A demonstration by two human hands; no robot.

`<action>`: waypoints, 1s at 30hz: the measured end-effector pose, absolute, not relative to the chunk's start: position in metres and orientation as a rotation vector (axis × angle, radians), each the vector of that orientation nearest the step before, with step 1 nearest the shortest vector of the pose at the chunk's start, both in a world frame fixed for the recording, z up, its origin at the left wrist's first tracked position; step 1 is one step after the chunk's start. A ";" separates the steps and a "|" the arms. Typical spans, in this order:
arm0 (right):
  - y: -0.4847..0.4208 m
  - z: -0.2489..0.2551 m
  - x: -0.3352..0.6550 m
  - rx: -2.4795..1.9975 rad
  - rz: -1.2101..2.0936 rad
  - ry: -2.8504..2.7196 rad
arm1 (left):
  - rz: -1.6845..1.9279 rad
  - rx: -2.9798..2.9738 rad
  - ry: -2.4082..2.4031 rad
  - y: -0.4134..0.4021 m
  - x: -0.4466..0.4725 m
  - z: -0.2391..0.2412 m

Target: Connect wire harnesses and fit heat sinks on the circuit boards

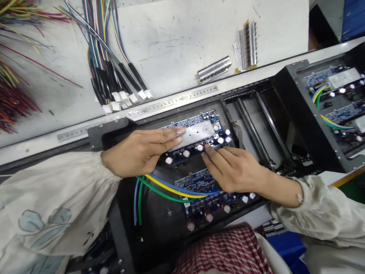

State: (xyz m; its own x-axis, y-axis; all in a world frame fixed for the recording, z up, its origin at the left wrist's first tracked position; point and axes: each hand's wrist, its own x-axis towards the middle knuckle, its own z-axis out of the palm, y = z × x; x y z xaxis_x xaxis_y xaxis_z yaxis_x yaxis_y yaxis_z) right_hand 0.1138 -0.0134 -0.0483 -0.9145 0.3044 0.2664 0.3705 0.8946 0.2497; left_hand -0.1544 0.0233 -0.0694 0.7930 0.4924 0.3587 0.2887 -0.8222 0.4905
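A blue circuit board (209, 115) with a silver metal plate (199, 134) along it lies in a black metal housing (162, 205). My left hand (144, 150) is on the left end of the plate, thumb and fingers pressed together over it. At the board's front edge, among round capacitors (186, 153), my right hand (232, 165) has its fingertips pinched together; whatever lies between them is hidden. Below sits a second blue circuit board (196, 180), partly covered by my right hand. Blue, yellow and green wires (171, 189) run across it from under my left wrist.
Cable bundles with white connectors (122, 97) and loose coloured wires (17, 99) lie on the white table (171, 34). Along its edge runs a steel ruler (182, 99). Strips of components (248, 45) lie farther right. Another housing with boards (342, 80) stands at the right.
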 end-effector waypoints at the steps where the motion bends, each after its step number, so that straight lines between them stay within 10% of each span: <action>1: -0.014 -0.049 0.113 -0.506 -0.463 -2.848 | 0.673 2.552 0.593 0.023 -0.154 -0.069; 30: 0.046 0.010 0.141 -0.815 0.021 -2.830 | 0.603 2.516 0.607 0.023 -0.154 -0.066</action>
